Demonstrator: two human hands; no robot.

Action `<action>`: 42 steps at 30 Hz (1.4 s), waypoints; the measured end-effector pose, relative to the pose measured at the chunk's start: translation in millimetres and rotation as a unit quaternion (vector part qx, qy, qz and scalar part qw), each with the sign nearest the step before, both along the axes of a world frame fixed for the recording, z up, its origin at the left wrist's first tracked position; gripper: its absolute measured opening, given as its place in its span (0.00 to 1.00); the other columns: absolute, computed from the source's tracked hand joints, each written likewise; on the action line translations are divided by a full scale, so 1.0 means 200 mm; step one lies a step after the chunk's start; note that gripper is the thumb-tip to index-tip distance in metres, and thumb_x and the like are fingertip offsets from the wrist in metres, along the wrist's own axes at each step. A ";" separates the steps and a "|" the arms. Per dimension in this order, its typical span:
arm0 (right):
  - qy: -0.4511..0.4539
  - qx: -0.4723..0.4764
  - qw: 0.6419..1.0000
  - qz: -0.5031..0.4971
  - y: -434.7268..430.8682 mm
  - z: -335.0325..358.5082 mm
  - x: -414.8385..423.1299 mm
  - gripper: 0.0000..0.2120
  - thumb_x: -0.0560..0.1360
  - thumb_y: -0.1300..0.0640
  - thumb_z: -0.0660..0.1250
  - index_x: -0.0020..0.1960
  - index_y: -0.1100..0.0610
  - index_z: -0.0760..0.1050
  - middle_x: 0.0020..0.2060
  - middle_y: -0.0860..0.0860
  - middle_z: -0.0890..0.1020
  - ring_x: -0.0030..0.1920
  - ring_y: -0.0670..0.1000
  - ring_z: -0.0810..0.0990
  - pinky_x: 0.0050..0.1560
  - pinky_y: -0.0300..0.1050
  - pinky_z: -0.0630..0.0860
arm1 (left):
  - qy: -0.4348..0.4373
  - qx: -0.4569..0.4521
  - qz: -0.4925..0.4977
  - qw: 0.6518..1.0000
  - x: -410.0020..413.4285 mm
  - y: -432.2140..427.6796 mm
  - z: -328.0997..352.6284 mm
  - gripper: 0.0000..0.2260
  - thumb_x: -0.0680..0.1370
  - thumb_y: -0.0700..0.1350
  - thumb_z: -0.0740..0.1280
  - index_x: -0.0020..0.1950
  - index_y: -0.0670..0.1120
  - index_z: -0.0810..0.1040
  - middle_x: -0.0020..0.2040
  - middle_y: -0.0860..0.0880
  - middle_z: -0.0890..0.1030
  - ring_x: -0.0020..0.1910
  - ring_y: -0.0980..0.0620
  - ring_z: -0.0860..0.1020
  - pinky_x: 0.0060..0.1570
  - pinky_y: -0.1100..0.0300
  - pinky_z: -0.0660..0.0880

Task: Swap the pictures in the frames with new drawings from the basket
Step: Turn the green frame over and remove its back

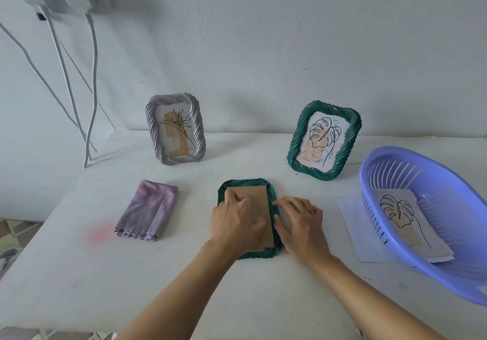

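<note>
**Both hands on face-down green frame, front-centre of surface**

Face-down green frame (246, 182) lies flat on the white surface (184, 273), front-centre, with its cardboard backing (259, 200) facing up.

Left hand (237, 221): forearm enters from the front edge, angled up and right. Palm down on the backing. Fingers (232, 194) straight and slightly spread, tips near the backing's far-left corner, thumb stretched right across the card. It presses flat and grips nothing.

Right hand (303, 223): forearm enters from the front-right, palm down just beside the frame's right side. Fingers (282, 202) loosely bent and close together, tips on the right rim. Thumb lies against the right edge of the backing. The fingers are not closed round anything.

Other items:
- Grey frame (150, 126) stands upright near the back edge, left of centre, holding a flower line drawing.
- Standing green frame (311, 171) is upright at back right and leans slightly, holding a leaf drawing with blue scribble.
- Lilac basket (453, 202) sits at the right edge, with a leaf drawing (400, 216) lying inside on top of other sheets.
- Loose white sheet (350, 216) lies partly under the basket's left side.
- Folded purple cloth (149, 210) lies left of the face-down frame, well apart from it.
- White cables (66, 81) hang down the wall at the back-left corner.
</note>
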State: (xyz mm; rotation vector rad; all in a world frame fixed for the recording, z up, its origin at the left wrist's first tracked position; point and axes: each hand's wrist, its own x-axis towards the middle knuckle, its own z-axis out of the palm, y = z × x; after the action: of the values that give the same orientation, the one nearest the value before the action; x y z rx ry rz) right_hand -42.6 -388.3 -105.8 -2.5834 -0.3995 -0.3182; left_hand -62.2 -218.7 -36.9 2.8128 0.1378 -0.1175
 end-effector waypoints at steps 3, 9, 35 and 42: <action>0.001 -0.007 1.000 0.000 0.00 0.01 0.00 0.14 0.76 0.47 0.57 0.59 0.45 0.75 0.57 0.40 0.76 0.60 0.46 0.72 0.57 0.48 0.64 | -0.006 -0.078 0.023 0.997 0.01 0.01 0.04 0.16 0.73 0.56 0.66 0.55 0.49 0.78 0.52 0.46 0.71 0.46 0.45 0.77 0.44 0.58 0.69; -0.009 -0.012 1.000 0.001 -0.01 0.00 0.00 0.12 0.74 0.51 0.63 0.58 0.47 0.76 0.57 0.42 0.77 0.60 0.49 0.74 0.57 0.50 0.66 | -0.066 -0.209 0.065 0.974 -0.01 0.07 0.17 0.15 0.73 0.55 0.67 0.57 0.51 0.82 0.50 0.50 0.80 0.51 0.48 0.77 0.47 0.58 0.71; 0.024 -0.038 0.999 0.009 0.01 0.03 -0.02 0.21 0.81 0.38 0.49 0.62 0.45 0.73 0.61 0.43 0.73 0.65 0.48 0.69 0.62 0.51 0.63 | -0.081 -0.120 0.028 0.989 -0.17 0.49 0.07 0.13 0.78 0.45 0.67 0.62 0.47 0.81 0.54 0.48 0.76 0.55 0.54 0.71 0.50 0.70 0.61; 0.007 -0.059 0.997 0.050 0.14 0.07 -0.02 0.22 0.78 0.33 0.54 0.62 0.44 0.75 0.65 0.47 0.70 0.71 0.52 0.64 0.64 0.57 0.65 | -0.056 -0.136 0.039 0.988 -0.18 0.51 0.06 0.10 0.78 0.49 0.65 0.58 0.53 0.80 0.56 0.50 0.73 0.54 0.52 0.73 0.54 0.58 0.69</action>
State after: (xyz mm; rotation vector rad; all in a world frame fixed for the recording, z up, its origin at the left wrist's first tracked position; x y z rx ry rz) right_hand -47.6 -360.0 -91.1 -2.6675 -0.5549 -0.2480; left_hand -98.3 -116.6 -24.6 2.5302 0.1892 0.0363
